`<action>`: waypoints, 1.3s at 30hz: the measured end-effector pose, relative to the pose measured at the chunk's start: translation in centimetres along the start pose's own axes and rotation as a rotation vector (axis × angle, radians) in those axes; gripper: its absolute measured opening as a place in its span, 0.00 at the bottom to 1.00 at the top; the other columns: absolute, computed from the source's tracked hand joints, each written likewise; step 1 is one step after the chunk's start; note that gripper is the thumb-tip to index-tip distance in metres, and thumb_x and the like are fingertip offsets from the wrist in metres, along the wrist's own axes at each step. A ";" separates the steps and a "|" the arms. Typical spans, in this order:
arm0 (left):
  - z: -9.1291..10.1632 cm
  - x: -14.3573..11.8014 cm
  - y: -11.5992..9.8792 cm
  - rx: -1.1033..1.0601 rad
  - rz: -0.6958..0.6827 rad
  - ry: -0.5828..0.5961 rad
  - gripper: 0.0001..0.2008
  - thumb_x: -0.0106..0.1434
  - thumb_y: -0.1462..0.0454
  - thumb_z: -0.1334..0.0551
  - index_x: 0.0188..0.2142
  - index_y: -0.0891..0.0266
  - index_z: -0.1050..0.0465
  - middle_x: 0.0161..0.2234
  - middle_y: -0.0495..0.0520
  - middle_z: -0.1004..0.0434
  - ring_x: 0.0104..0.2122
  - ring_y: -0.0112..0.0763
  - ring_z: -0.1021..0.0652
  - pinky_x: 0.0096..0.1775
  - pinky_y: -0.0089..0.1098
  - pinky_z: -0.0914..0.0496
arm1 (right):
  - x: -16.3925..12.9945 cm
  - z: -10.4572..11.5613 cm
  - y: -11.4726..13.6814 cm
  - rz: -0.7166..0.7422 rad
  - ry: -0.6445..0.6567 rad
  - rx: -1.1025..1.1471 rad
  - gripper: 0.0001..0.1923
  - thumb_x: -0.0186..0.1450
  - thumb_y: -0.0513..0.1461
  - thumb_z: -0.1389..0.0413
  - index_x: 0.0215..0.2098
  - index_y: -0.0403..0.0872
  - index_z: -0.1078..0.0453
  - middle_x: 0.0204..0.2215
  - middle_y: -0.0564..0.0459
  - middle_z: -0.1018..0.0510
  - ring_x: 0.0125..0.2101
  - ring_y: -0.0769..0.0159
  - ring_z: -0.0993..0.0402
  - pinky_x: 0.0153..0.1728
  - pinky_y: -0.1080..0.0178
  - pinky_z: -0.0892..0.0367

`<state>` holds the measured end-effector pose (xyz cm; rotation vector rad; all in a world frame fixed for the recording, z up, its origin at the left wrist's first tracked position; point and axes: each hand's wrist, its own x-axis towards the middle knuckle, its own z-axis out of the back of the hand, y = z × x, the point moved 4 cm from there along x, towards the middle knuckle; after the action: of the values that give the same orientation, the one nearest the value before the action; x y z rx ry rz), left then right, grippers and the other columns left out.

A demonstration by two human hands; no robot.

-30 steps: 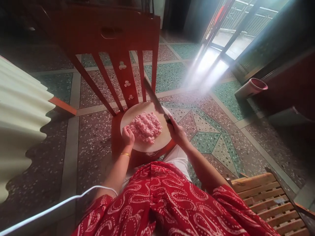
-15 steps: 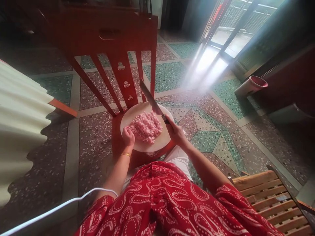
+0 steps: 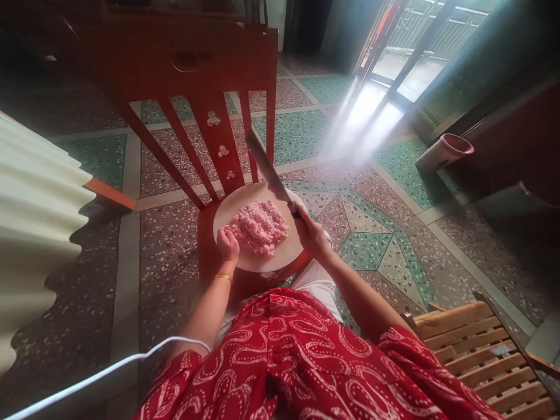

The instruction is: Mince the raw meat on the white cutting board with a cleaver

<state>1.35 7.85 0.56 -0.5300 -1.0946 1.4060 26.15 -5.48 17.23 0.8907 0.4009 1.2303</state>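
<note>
A mound of pink minced meat [image 3: 259, 226] lies on a round pale cutting board [image 3: 254, 262], which rests on the seat of a red wooden chair [image 3: 207, 233]. My right hand [image 3: 311, 233] is closed round the dark handle of a long knife [image 3: 268, 164]. The blade is raised over the board's far right side, tip pointing away toward the chair back, and bits of meat cling to it near its lower edge. At the board's left side my left hand [image 3: 228, 244] is curled closed against the meat. Whatever its fingers hold, if anything, is hidden.
The chair back [image 3: 192, 76] rises behind the board. A pale cloth [image 3: 39, 233] hangs at left, and a white cable [image 3: 109, 367] runs to my left arm. A slatted wooden seat [image 3: 485, 356] stands at lower right; a bin [image 3: 444, 153] is by the wall.
The knife blade has shifted slightly up and to the left, now turned flatter with more of its side showing. My left hand and the meat stay in place.
</note>
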 end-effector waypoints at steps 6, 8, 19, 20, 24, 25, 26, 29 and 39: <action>0.1 0.0 -0.2 0.029 -0.008 0.015 0.12 0.64 0.63 0.51 0.42 0.64 0.33 0.41 0.65 0.26 0.45 0.40 0.24 0.49 0.41 0.31 | -0.4 -3.4 -4.0 -0.204 0.285 -0.105 0.23 0.68 0.39 0.52 0.61 0.47 0.36 0.49 0.47 0.22 0.48 0.59 0.24 0.49 0.61 0.32; 0.1 0.0 -0.3 0.034 0.005 0.026 0.12 0.64 0.63 0.50 0.42 0.64 0.33 0.41 0.64 0.26 0.44 0.40 0.24 0.49 0.41 0.31 | -0.2 -2.1 -3.4 -0.184 0.264 -0.092 0.23 0.68 0.41 0.53 0.61 0.48 0.36 0.51 0.49 0.24 0.50 0.60 0.26 0.50 0.62 0.33; 0.1 0.1 -0.3 0.032 0.014 0.017 0.11 0.63 0.65 0.51 0.42 0.64 0.33 0.41 0.63 0.26 0.44 0.38 0.24 0.48 0.39 0.31 | 0.0 -2.4 -4.9 -0.233 0.260 -0.212 0.23 0.68 0.41 0.53 0.61 0.49 0.36 0.45 0.46 0.20 0.42 0.57 0.21 0.44 0.60 0.29; 0.2 0.1 -0.4 0.032 0.011 0.019 0.11 0.63 0.65 0.51 0.41 0.64 0.33 0.41 0.63 0.26 0.44 0.38 0.24 0.49 0.39 0.31 | -0.2 -2.2 -5.1 -0.238 0.284 -0.219 0.22 0.68 0.42 0.53 0.60 0.49 0.35 0.46 0.47 0.20 0.42 0.57 0.22 0.44 0.60 0.29; 0.2 0.1 -0.3 0.033 0.005 0.027 0.11 0.64 0.64 0.50 0.42 0.64 0.33 0.42 0.64 0.26 0.45 0.39 0.24 0.49 0.39 0.31 | 0.2 0.4 -3.1 -0.143 0.148 -0.120 0.24 0.69 0.44 0.54 0.62 0.51 0.37 0.46 0.50 0.20 0.44 0.59 0.23 0.44 0.62 0.30; 0.2 0.1 -0.3 0.036 0.000 0.028 0.12 0.64 0.64 0.51 0.42 0.64 0.33 0.42 0.64 0.26 0.45 0.39 0.24 0.49 0.39 0.31 | 0.5 0.8 -2.5 -0.103 0.099 -0.087 0.25 0.69 0.44 0.55 0.63 0.51 0.39 0.46 0.50 0.20 0.44 0.60 0.23 0.44 0.62 0.30; 0.2 0.1 -0.3 0.040 -0.004 0.026 0.12 0.64 0.64 0.51 0.42 0.65 0.33 0.42 0.65 0.26 0.45 0.39 0.24 0.49 0.39 0.31 | 0.7 1.0 -2.1 -0.076 0.055 -0.064 0.25 0.70 0.44 0.56 0.64 0.50 0.41 0.46 0.49 0.20 0.44 0.60 0.23 0.44 0.62 0.30; 0.1 0.1 -0.2 0.049 -0.010 0.024 0.13 0.64 0.64 0.52 0.42 0.65 0.33 0.42 0.65 0.26 0.44 0.39 0.24 0.48 0.39 0.30 | 0.5 -0.4 -2.9 -0.110 0.071 -0.089 0.25 0.70 0.42 0.57 0.64 0.47 0.40 0.44 0.47 0.19 0.41 0.60 0.22 0.43 0.61 0.29; 0.1 0.1 -0.4 0.051 0.010 0.030 0.12 0.63 0.64 0.52 0.42 0.64 0.34 0.41 0.64 0.26 0.43 0.39 0.24 0.47 0.39 0.30 | 0.6 1.9 -1.1 -0.049 0.037 -0.041 0.25 0.69 0.43 0.55 0.64 0.50 0.40 0.48 0.48 0.21 0.44 0.61 0.22 0.44 0.61 0.29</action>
<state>1.45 7.80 0.99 -0.5190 -1.0304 1.4268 28.38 -5.71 17.69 0.8195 0.4228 1.2075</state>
